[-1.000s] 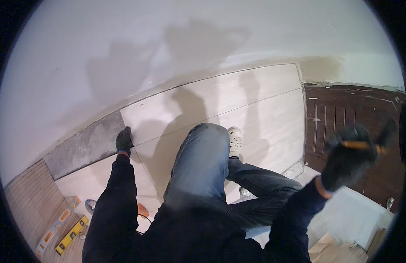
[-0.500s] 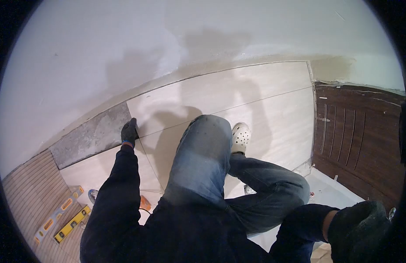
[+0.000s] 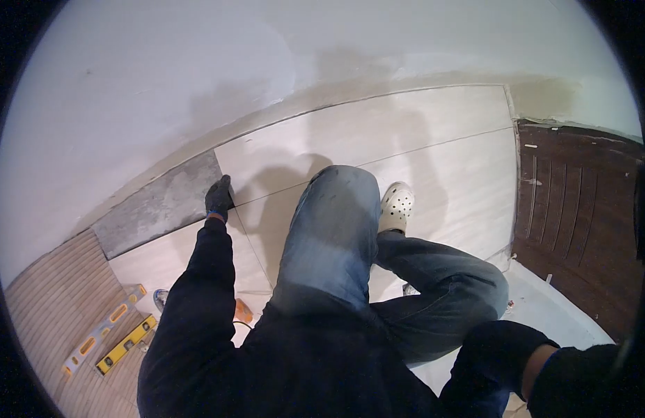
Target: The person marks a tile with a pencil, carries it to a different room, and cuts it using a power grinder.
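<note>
My left hand [image 3: 218, 197], in a dark work glove, reaches down to the floor at the corner where pale floor tiles [image 3: 364, 136] meet a bare grey strip [image 3: 159, 198]. Its fingers look partly spread against the tile edge, and I see nothing held in them. My right hand [image 3: 576, 382], also in a dark glove, is raised at the lower right, cut off by the dark edge of the view. Its fingers cannot be made out. Between my arms, my knee [image 3: 340, 202] in blue jeans is bent above the tiles.
A grey-and-orange spirit level [image 3: 103, 331] and a yellow spirit level [image 3: 126, 345] lie on ridged brown flooring [image 3: 58, 292] at left. An orange object [image 3: 244, 310] is beside my left arm. A white clog [image 3: 396, 207] stands on the tiles. Dark brown panel [image 3: 580, 216] at right; wall [image 3: 197, 63] ahead.
The whole view has shifted, so the floor and levels appear farther right. My left hand stays at the same tile corner. My right hand has moved lower and farther out of view.
</note>
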`<action>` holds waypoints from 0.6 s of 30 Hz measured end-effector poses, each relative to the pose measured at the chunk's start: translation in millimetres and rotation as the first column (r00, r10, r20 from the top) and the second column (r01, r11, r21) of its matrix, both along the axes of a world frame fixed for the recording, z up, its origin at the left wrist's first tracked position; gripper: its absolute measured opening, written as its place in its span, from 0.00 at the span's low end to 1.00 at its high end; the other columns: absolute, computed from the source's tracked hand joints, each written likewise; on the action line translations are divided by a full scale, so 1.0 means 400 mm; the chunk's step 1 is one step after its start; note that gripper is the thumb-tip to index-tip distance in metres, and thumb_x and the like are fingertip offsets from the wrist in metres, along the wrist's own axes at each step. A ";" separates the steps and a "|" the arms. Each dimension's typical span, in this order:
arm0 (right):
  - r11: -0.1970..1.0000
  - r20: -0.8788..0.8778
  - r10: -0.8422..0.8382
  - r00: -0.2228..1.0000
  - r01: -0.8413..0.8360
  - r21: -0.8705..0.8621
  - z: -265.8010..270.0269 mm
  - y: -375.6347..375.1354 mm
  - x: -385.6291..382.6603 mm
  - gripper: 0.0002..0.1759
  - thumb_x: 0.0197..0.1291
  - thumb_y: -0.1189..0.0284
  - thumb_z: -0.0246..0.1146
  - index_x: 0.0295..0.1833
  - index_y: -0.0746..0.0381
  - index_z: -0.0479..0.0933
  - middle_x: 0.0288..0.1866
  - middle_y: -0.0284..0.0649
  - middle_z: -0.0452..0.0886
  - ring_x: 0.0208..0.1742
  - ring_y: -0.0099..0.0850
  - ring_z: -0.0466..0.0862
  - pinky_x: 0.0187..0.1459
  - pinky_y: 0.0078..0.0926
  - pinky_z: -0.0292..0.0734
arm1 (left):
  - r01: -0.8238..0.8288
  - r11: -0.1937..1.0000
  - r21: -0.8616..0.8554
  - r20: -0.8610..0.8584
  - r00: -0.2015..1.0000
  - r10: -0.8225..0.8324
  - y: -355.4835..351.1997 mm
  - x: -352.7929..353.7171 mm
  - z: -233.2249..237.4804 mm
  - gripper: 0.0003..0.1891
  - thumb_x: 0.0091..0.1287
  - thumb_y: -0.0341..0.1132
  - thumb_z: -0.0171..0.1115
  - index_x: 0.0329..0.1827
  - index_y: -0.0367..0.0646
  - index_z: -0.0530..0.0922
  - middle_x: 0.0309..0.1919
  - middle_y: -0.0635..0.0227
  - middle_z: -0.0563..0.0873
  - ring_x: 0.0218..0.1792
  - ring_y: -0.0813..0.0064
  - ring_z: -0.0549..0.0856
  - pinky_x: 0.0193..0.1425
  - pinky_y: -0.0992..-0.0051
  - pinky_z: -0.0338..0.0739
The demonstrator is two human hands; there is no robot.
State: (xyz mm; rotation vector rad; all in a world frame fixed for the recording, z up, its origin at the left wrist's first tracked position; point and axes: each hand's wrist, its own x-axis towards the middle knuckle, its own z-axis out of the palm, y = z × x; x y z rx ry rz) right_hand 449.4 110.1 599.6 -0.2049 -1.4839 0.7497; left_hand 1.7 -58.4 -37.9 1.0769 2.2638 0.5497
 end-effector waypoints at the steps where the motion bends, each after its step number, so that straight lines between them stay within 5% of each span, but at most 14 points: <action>1: 1.000 -0.004 -0.014 1.000 0.014 0.005 -0.002 -0.003 0.000 0.13 0.74 0.62 0.53 0.58 0.51 0.75 0.52 0.38 0.81 0.49 0.29 0.81 0.50 0.36 0.78 | -0.125 0.992 0.012 0.141 0.982 0.122 0.004 0.009 0.010 0.32 0.67 0.61 0.59 0.55 0.37 0.83 0.52 0.53 0.87 0.55 0.56 0.84 0.61 0.64 0.75; 5: 0.996 -0.012 -0.079 0.997 0.079 0.032 0.009 0.006 0.009 0.15 0.74 0.62 0.54 0.61 0.51 0.75 0.55 0.38 0.82 0.51 0.29 0.82 0.50 0.38 0.79 | -0.076 0.996 -0.054 0.063 0.995 0.079 0.029 0.021 0.067 0.36 0.67 0.66 0.53 0.55 0.38 0.83 0.55 0.50 0.85 0.58 0.52 0.83 0.63 0.61 0.73; 7: 0.988 -0.021 -0.149 0.989 0.150 0.041 0.016 0.017 0.022 0.16 0.75 0.62 0.54 0.63 0.50 0.75 0.56 0.39 0.82 0.52 0.29 0.82 0.51 0.38 0.79 | -0.242 0.898 -0.368 0.130 0.943 0.308 0.081 0.056 0.159 0.39 0.65 0.70 0.50 0.54 0.38 0.84 0.54 0.47 0.85 0.58 0.51 0.82 0.63 0.60 0.73; 8: 0.989 -0.031 -0.141 0.990 0.142 0.038 0.011 0.031 0.030 0.16 0.75 0.62 0.54 0.63 0.50 0.75 0.56 0.39 0.82 0.52 0.29 0.82 0.51 0.38 0.79 | -0.253 0.895 -0.367 0.121 0.941 0.316 0.090 0.062 0.162 0.39 0.65 0.70 0.50 0.54 0.38 0.84 0.54 0.47 0.85 0.58 0.51 0.82 0.63 0.60 0.73; 10: 0.963 0.223 -0.268 0.937 0.265 0.041 -0.010 0.094 0.088 0.17 0.74 0.65 0.55 0.64 0.56 0.74 0.55 0.41 0.82 0.48 0.31 0.82 0.47 0.32 0.79 | -0.324 0.856 -0.403 0.129 0.906 0.404 0.099 0.058 0.146 0.42 0.63 0.72 0.50 0.53 0.38 0.85 0.53 0.46 0.85 0.58 0.49 0.82 0.63 0.60 0.72; 12: 0.922 0.463 -0.370 0.806 0.380 0.075 -0.038 0.156 0.140 0.19 0.73 0.68 0.56 0.65 0.63 0.72 0.55 0.44 0.82 0.45 0.32 0.83 0.43 0.26 0.80 | -0.257 0.884 -0.391 0.037 0.955 0.294 0.094 0.039 0.113 0.44 0.62 0.74 0.48 0.51 0.38 0.85 0.52 0.45 0.85 0.58 0.46 0.81 0.63 0.58 0.72; 14: 0.950 0.481 -0.286 0.829 0.313 0.025 -0.079 0.175 0.148 0.21 0.72 0.70 0.57 0.66 0.67 0.70 0.53 0.46 0.82 0.41 0.32 0.82 0.39 0.24 0.80 | -0.299 0.873 -0.384 0.239 0.881 0.407 0.086 0.029 0.089 0.44 0.61 0.75 0.49 0.51 0.37 0.85 0.50 0.45 0.86 0.56 0.46 0.82 0.62 0.58 0.72; 15: 0.906 0.459 -0.379 0.803 0.423 0.007 -0.099 0.175 0.146 0.20 0.72 0.71 0.57 0.66 0.67 0.70 0.52 0.46 0.82 0.40 0.32 0.82 0.38 0.24 0.80 | -0.185 0.948 -0.259 0.084 0.973 0.213 0.049 0.007 0.007 0.44 0.61 0.74 0.51 0.49 0.36 0.85 0.48 0.47 0.87 0.55 0.50 0.83 0.60 0.59 0.73; 16: 0.848 0.442 -0.470 0.764 0.529 -0.013 -0.110 0.177 0.143 0.20 0.71 0.72 0.57 0.66 0.66 0.71 0.51 0.46 0.82 0.39 0.31 0.81 0.36 0.25 0.80 | -0.190 0.947 -0.261 0.080 0.973 0.218 0.054 0.014 0.029 0.44 0.61 0.74 0.51 0.49 0.36 0.85 0.48 0.47 0.87 0.55 0.50 0.83 0.60 0.59 0.73; 17: 0.413 0.282 -0.804 0.523 0.833 -0.367 -0.094 0.164 -0.020 0.20 0.71 0.72 0.57 0.65 0.67 0.71 0.49 0.46 0.82 0.38 0.31 0.81 0.35 0.24 0.79 | -0.303 0.914 -0.268 0.183 0.916 0.358 0.072 0.039 0.077 0.44 0.61 0.74 0.51 0.48 0.35 0.85 0.47 0.48 0.87 0.53 0.51 0.84 0.59 0.60 0.73; 18: 0.415 0.286 -0.800 0.527 0.831 -0.370 -0.094 0.169 -0.025 0.20 0.71 0.72 0.57 0.65 0.67 0.71 0.49 0.46 0.82 0.38 0.31 0.81 0.35 0.24 0.79 | -0.409 0.865 -0.289 0.281 0.828 0.485 0.082 0.059 0.118 0.44 0.61 0.74 0.52 0.47 0.34 0.85 0.45 0.48 0.88 0.51 0.51 0.84 0.58 0.60 0.73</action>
